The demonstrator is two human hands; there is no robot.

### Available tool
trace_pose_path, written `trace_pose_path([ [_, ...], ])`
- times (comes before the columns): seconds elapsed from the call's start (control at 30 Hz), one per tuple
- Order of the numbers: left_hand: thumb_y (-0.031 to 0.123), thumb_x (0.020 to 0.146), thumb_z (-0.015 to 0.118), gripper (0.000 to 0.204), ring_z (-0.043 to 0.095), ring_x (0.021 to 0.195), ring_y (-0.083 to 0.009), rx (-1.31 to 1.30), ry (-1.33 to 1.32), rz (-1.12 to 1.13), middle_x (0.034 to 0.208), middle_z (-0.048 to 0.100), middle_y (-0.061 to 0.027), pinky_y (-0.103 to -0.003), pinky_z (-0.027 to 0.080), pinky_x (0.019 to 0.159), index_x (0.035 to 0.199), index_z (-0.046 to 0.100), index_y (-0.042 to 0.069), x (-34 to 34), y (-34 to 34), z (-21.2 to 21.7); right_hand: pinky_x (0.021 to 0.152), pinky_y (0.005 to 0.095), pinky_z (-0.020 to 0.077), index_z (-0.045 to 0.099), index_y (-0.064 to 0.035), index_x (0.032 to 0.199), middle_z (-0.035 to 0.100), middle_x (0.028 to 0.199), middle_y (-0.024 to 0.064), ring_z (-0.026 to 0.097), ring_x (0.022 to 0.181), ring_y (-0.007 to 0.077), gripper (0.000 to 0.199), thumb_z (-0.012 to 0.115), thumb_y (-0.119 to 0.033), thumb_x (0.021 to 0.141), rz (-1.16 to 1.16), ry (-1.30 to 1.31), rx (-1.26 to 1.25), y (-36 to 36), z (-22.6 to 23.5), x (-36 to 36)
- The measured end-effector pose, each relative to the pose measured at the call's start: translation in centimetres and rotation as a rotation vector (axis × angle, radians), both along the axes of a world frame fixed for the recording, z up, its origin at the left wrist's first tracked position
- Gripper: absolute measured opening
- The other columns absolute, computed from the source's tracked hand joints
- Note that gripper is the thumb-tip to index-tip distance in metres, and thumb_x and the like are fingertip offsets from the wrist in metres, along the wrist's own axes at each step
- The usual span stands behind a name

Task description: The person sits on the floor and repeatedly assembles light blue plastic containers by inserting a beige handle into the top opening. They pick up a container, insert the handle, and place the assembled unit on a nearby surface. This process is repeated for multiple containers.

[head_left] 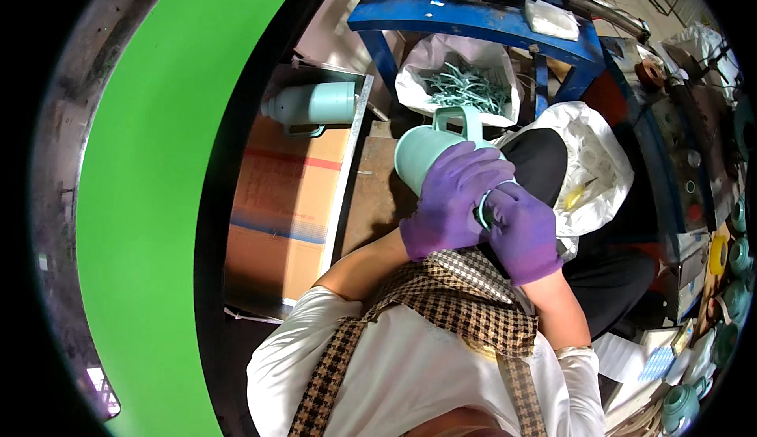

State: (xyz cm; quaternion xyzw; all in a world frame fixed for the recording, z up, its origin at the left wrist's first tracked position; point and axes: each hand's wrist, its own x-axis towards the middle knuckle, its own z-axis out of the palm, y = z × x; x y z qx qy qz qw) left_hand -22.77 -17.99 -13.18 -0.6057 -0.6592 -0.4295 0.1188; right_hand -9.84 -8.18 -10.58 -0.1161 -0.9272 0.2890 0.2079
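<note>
A pale teal plastic jug with a loop handle lies tilted in front of me, its wide end toward the far left. My left hand, in a purple glove, is wrapped over its side. At the near end, my right hand, also purple-gloved, is closed against the left. A thin pale ring-like edge curves between the two hands, with something dark inside it. Whether that edge is the jug's rim or a separate strip, I cannot tell. The right fingers hide whatever they grip.
A similar jug lies on a cardboard box at left. White sacks stand beyond my knees, one with teal plastic trimmings. A blue bench is ahead; a green surface curves along the left. Several teal parts lie at right.
</note>
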Motion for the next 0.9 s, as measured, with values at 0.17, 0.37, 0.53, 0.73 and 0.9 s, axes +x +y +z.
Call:
trace_pose_path([
  [0.17,0.016,0.064,0.078,0.056,0.061,0.122,-0.0290,-0.033,-0.029,-0.067,0.125,0.067,-0.0086,-0.051,0.041,0.109,0.118,0.064,0.008,0.7,0.0,-0.8,0.064,0.0414,0.0531,0.069,-0.0094,0.087,0.065,0.089,0.0099,0.067,0.077,0.0322,0.017,0.071,-0.003,0.072,0.014,-0.082,0.102,0.3,-1.0,1.2],
  [0.37,0.019,0.065,0.079,0.056,0.059,0.123,-0.0286,-0.012,0.017,-0.042,0.129,0.064,-0.0065,-0.052,0.040,0.109,0.118,0.063,0.011,1.4,-0.1,-1.9,0.065,0.0441,0.0518,0.068,-0.0069,0.090,0.065,0.088,0.0133,0.065,0.074,0.0361,0.017,0.068,-0.002,0.075,0.066,-0.106,0.088,1.1,-2.8,2.0],
  [0.53,0.026,0.069,0.077,0.057,0.055,0.129,-0.0297,-0.168,0.116,-0.016,0.133,0.062,-0.0071,-0.056,0.033,0.113,0.122,0.063,0.012,2.0,0.4,-0.5,0.081,0.0500,0.0485,0.061,0.0002,0.103,0.061,0.098,0.0236,0.059,0.093,0.0448,0.028,0.059,0.003,0.075,0.205,-0.027,-0.118,0.9,-2.2,4.1],
  [0.73,0.033,0.078,0.073,0.044,0.059,0.123,-0.0326,-0.202,0.276,-0.161,0.123,0.068,-0.0069,-0.059,0.031,0.113,0.117,0.068,0.013,2.1,3.5,-0.2,0.091,0.0472,0.0484,0.065,0.0026,0.105,0.064,0.107,0.0213,0.060,0.100,0.0424,0.027,0.061,0.003,0.078,0.077,0.202,-0.224,0.8,-5.0,7.2],
  [0.9,0.027,0.085,0.068,0.025,0.063,0.117,-0.0276,-0.051,0.628,-0.346,0.112,0.069,-0.0005,-0.061,0.031,0.111,0.107,0.070,0.017,2.7,0.1,-3.1,0.086,0.0444,0.0526,0.071,-0.0033,0.108,0.069,0.101,0.0137,0.066,0.096,0.0324,0.026,0.072,-0.004,0.082,-0.329,0.471,-0.061,3.4,-2.4,19.7],
])
